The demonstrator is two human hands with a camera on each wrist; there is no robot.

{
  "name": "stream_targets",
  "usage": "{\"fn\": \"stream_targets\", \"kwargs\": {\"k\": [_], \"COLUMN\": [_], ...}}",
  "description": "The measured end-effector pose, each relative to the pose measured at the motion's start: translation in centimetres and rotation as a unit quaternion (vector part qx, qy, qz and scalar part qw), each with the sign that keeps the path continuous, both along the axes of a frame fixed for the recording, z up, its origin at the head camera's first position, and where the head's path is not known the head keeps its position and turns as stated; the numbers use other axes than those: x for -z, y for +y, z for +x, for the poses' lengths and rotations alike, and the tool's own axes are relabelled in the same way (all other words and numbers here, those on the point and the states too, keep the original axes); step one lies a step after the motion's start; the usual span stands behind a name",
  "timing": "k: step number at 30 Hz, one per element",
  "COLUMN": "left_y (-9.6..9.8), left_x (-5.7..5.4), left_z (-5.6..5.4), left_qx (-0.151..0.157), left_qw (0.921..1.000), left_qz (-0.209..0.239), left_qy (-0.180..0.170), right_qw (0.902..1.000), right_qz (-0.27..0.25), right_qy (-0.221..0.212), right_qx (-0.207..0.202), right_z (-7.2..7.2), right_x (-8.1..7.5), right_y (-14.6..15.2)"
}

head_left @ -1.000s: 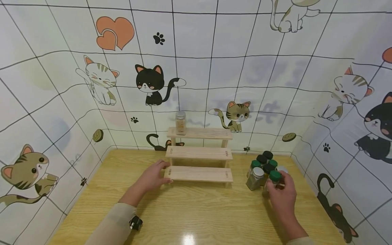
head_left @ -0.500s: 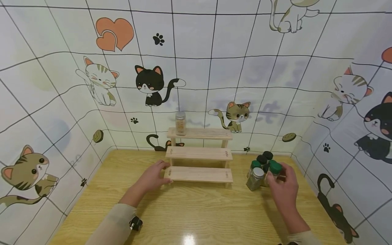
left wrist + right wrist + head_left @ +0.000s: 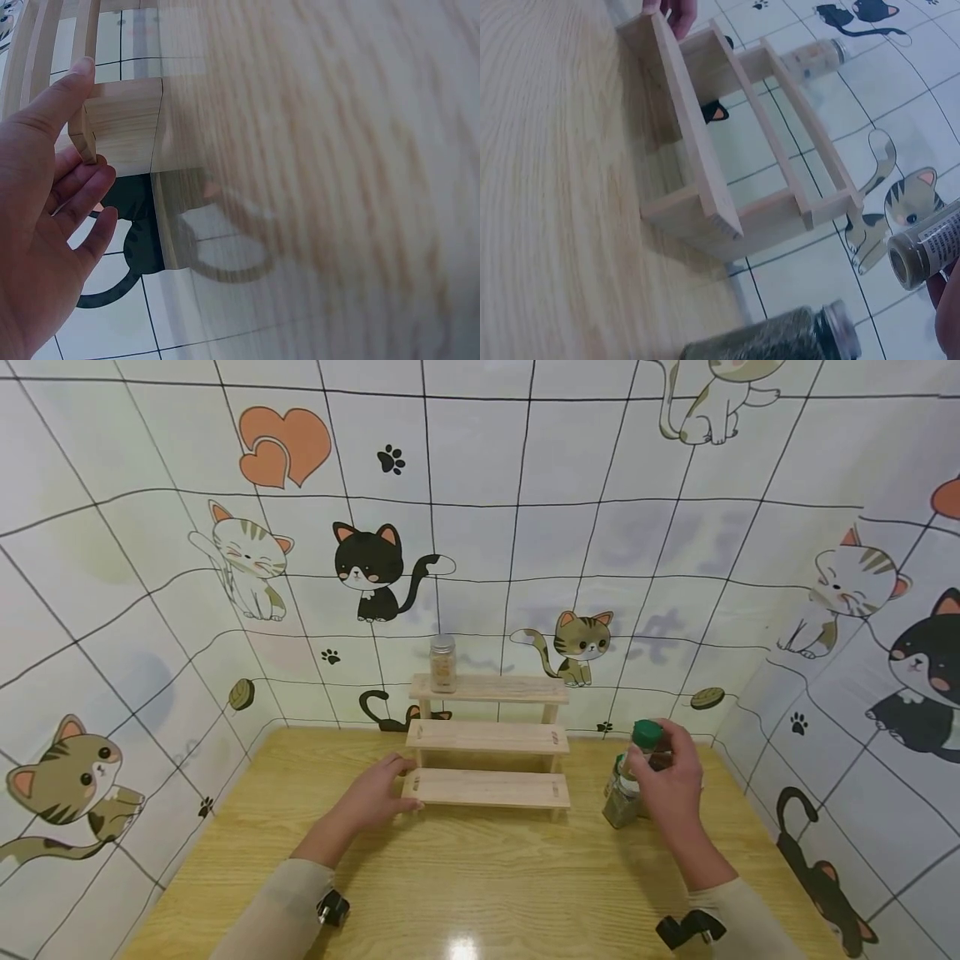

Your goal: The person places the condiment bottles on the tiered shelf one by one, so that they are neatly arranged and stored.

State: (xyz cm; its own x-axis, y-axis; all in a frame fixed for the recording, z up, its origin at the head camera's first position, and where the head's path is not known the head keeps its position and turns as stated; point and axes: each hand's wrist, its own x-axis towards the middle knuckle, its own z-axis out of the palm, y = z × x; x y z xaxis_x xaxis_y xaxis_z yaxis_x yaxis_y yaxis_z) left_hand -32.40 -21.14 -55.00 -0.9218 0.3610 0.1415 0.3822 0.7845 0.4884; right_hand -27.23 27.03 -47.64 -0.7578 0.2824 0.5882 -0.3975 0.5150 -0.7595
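So, the right hand is lifting a pinched green-capped jar near the back-right corner of the worktop (base is hanging free now, so it's movable). Left hand is gripping the front-left corner of the rack.

We see a green-lidded jar raised clear of the counter, close to upright in the head view, its lid on; from the right wrist we make out its round base and a printed label. Well to its left we have a pale wooden rack, standing upright, three narrow tiers stepping up toward the back.
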Motion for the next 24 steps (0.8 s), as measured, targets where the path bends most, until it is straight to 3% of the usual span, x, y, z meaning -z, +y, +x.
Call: {"fn": "stream_targets", "kwargs": {"k": [9, 18, 24], "left_y": [0.0, -0.1, -0.2], "left_x": [-0.2, -0.3, -0.1], "left_z": [0.0, 0.1, 0.1], "left_qx": [0.003, 0.005, 0.006], "left_qw": [1.0, 0.9999, 0.9999], "left_qz": [0.005, 0.007, 0.007], "left_qy": [0.0, 0.006, 0.008], "right_qw": [0.995, 0.9882, 0.9797], "right_qz": [-0.02, -0.001, -0.014], "right_qy": [-0.04, -0.018, -0.047], "right_qx": [-0.09, -0.152, -0.195], "right_z": [-2.1, -6.3, -9.3], "right_x": [-2.4, -4.5, -5.9], "right_y": [-2.8, -6.3, -8.7]}}
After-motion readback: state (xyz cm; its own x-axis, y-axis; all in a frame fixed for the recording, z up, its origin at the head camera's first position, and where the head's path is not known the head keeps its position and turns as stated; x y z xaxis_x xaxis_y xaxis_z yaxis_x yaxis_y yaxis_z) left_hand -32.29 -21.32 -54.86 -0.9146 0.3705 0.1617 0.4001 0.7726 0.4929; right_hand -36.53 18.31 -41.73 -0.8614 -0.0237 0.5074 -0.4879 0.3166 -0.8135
